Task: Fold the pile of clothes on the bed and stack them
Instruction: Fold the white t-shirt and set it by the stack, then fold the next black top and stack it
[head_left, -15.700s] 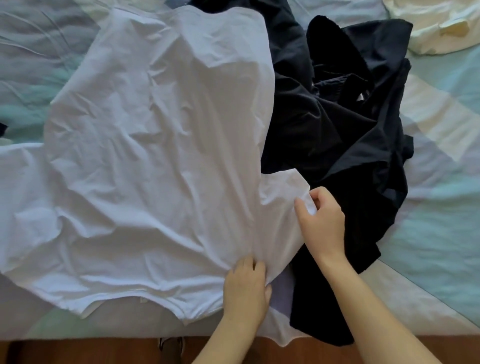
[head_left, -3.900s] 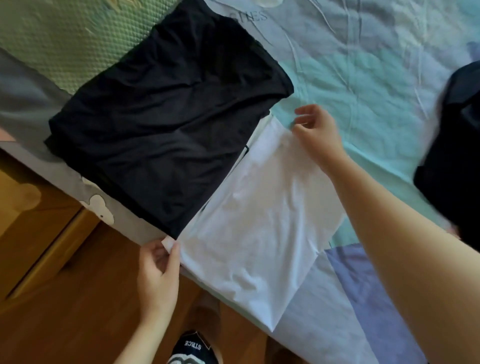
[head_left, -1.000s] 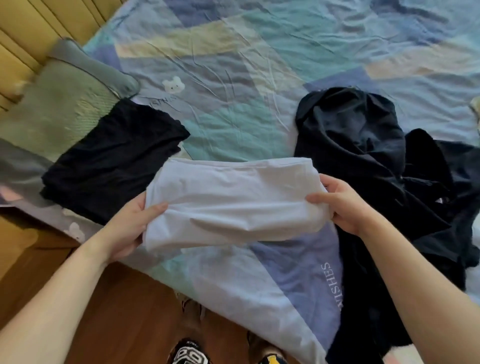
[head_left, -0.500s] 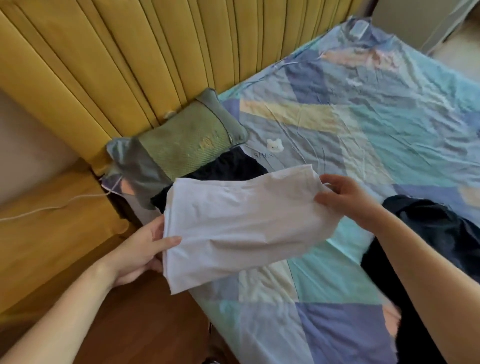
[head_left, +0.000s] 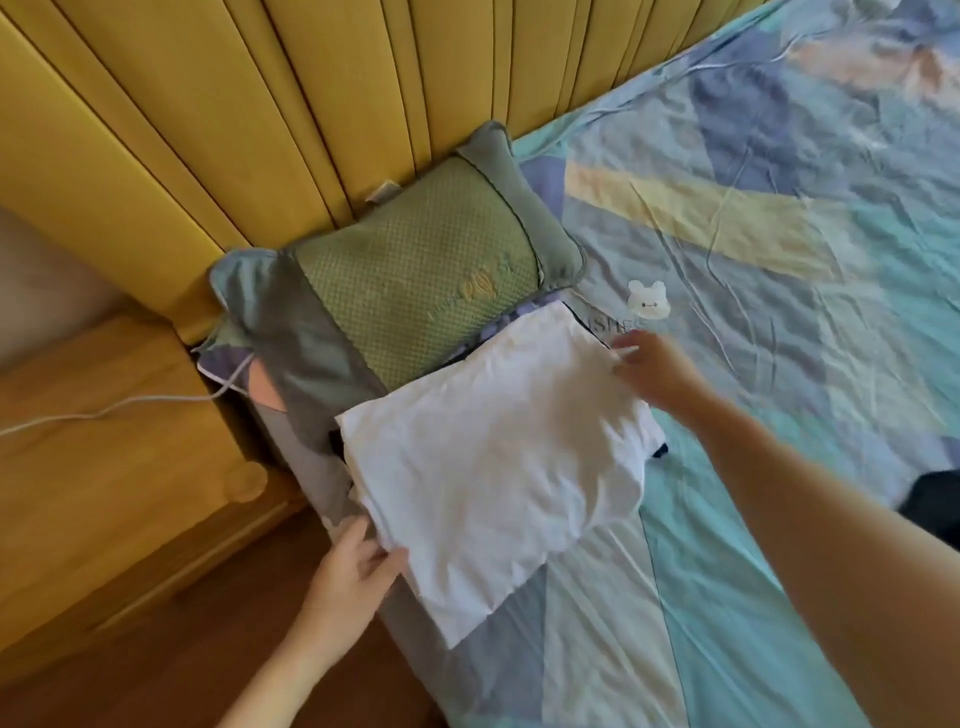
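Hands, 2: left hand (head_left: 349, 567) & right hand (head_left: 655, 367) on 1 white shirt (head_left: 493, 462).

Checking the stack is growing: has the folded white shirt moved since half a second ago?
Yes. The white shirt has come down toward the green pillow, from held above the bed.

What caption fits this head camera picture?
Two hands, left hand and right hand, lay a folded white shirt beside the green pillow.

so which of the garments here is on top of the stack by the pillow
The folded white garment. It lies on top beside the green pillow, with only dark slivers of the black garment peeking out beneath. The other dark clothing lies apart at the right edge.
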